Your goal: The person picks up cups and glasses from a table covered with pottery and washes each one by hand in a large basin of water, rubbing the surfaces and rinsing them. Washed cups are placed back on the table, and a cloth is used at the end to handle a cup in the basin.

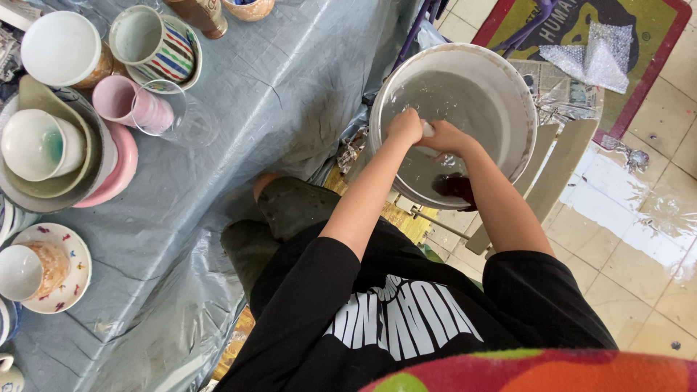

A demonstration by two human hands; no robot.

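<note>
Both forearms reach forward and down into a large round white plastic bucket of pale grey liquid, set beyond the knees beside the table. The left hand is curled into a fist. The right hand meets it, fingers closed around a small white object between the two hands. On the floor to the right, a crumpled clear bubble-wrap sheet lies on a green mat with red border.

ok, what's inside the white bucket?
Grey liquid fills the bucket. Both hands, left and right, meet over it, gripping something small and pale. Anything below the surface is hidden.
</note>
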